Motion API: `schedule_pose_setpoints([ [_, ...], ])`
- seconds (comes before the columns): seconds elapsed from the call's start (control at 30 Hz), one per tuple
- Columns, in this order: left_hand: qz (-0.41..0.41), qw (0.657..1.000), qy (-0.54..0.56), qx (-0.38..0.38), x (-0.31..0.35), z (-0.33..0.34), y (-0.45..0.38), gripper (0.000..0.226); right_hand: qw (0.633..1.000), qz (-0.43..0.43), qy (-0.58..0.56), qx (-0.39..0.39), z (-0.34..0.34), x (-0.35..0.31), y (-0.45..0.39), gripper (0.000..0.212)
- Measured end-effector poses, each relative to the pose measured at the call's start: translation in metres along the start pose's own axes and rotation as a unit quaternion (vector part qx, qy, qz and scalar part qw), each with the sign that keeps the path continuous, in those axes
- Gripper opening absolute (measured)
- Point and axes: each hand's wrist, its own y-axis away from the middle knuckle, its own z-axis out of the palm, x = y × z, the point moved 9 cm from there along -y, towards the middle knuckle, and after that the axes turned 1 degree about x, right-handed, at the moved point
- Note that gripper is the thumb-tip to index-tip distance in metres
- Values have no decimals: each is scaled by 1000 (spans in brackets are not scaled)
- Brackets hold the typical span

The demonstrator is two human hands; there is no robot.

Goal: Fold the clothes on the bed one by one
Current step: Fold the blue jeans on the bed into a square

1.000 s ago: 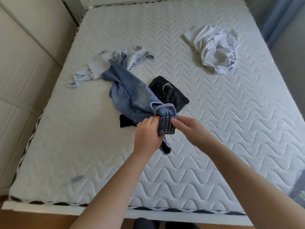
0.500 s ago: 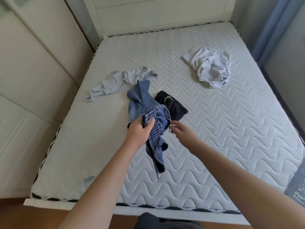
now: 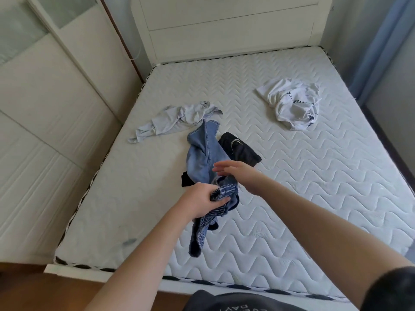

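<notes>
left hand (image 3: 202, 202): nearest to camera, fingers curled round the bunched waistband end of the jeans (image 3: 203, 162); clamped on denim, lifted clear of the mattress (image 3: 292, 198).

hanging tail: dark striped-looking denim bunch drops from the left fist toward the near edge of the bed, ends free.

right hand (image 3: 238, 173): just beyond and right of the left hand, fingers spread and straight, holding nothing; palm over the jeans right where they leave the fist, touching or just above, cannot tell.

jeans axis: long axis runs from the left fist away toward the headboard (image 3: 233, 28), tilted slightly left; far leg end lies on the mattress near the grey shirt (image 3: 177, 118).

key relation: free length of denim lies ahead of both hands; right hand is the nearer one to the loose stretch, so my guess is it takes a second hold along the waistband to spread the jeans.

black garment (image 3: 239, 149): under and just right of the jeans, partly covered; may drag if denim is pulled.

grey shirt: crumpled, far left, touching or nearly touching the jeans' far end.

white t-shirt (image 3: 292, 104): crumpled, far right, well apart.

progress: nothing looks folded yet; jeans are the piece in hand.
</notes>
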Motion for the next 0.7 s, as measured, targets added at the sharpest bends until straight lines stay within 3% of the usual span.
schedule_pose_setpoints([
  [0.07,-13,1000,10,3,-5,1,3,22,1000,-14,4,15,-2,1,2,31],
  [0.23,-97,984,114,101,-24,-17,4,31,979,-21,-8,203,-38,23,20,31],
  [0.3,-135,966,170,141,-29,-26,3,33,973,-12,17,230,-40,38,30,33],
  [0.43,-168,912,306,213,-24,-45,-2,42,985,18,32,166,-13,67,45,38],
  [0.57,-138,889,359,246,-1,-62,-10,40,997,24,28,73,16,75,56,54],
  [0.67,-105,876,394,258,12,-72,-15,72,994,-21,-69,84,16,67,66,45],
  [0.7,-92,874,401,258,16,-75,-17,73,991,-40,-78,97,13,66,69,38],
])
